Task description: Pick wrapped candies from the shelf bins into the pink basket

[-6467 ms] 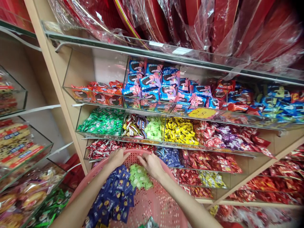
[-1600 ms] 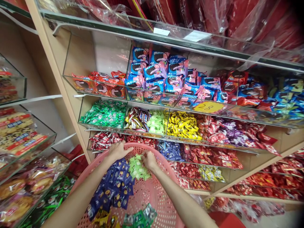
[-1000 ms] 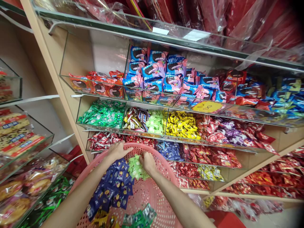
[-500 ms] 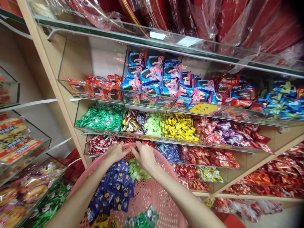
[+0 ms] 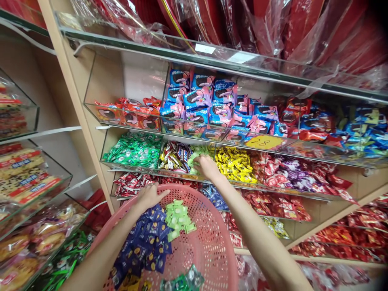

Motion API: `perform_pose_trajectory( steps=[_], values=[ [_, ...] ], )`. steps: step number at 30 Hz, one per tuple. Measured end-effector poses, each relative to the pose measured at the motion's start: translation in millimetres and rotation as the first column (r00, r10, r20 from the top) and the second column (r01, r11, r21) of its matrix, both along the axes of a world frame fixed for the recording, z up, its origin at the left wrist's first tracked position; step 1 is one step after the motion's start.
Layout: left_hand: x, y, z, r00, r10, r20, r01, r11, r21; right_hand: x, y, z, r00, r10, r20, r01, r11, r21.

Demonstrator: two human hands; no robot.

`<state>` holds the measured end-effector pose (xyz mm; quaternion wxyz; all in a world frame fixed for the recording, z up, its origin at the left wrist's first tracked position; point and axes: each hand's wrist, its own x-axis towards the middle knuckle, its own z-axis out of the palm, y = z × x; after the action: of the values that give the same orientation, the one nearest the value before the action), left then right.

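Observation:
A pink perforated plastic basket (image 5: 216, 238) is tilted below the shelves. My left hand (image 5: 148, 198) is closed over its far left rim, thumb along the edge. Inside lie dark blue wrapped candies (image 5: 142, 246), a pile of light green candies (image 5: 178, 218), some green-wrapped candies (image 5: 183, 281) and a few yellow packets (image 5: 130, 281). My right hand (image 5: 207, 166) reaches into a shelf compartment of light green wrapped candies (image 5: 197, 152), its fingers curled among them. My fingertips there are partly hidden. Chocolate bars (image 5: 177, 155) lie just left of that hand, yellow candies (image 5: 235, 163) just right.
Glass-fronted shelves (image 5: 230, 137) hold green candies (image 5: 135, 149), blue and pink cookie packs (image 5: 197, 99) and red packets (image 5: 127, 111). A yellow price tag (image 5: 263, 141) hangs on the glass. Packaged bread (image 5: 42, 238) stands left, beside a wooden upright (image 5: 71, 101).
My right hand has left the basket rim and moved up and right into the light green candies on the shelf. My left hand still holds the rim. The view has shifted slightly.

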<state>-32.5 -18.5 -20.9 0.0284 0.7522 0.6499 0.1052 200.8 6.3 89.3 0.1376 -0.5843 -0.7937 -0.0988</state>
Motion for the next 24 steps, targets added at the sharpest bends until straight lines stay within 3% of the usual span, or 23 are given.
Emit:
perform_pose_trajectory(
  steps=[19, 24],
  values=[
    [1.9, 0.2, 0.9, 1.000, 0.006, 0.023, -0.005, 1.000, -0.015, 0.2, -3.5, 2.5, 0.995, 0.093, -0.027, -0.095, 0.992, -0.080],
    [0.4, 1.2, -0.4, 1.000, 0.015, 0.006, -0.015, 1.000, -0.011, 2.8, 0.8, -3.4, 0.982, 0.140, -0.130, -0.146, 0.988, -0.039]
  ],
)
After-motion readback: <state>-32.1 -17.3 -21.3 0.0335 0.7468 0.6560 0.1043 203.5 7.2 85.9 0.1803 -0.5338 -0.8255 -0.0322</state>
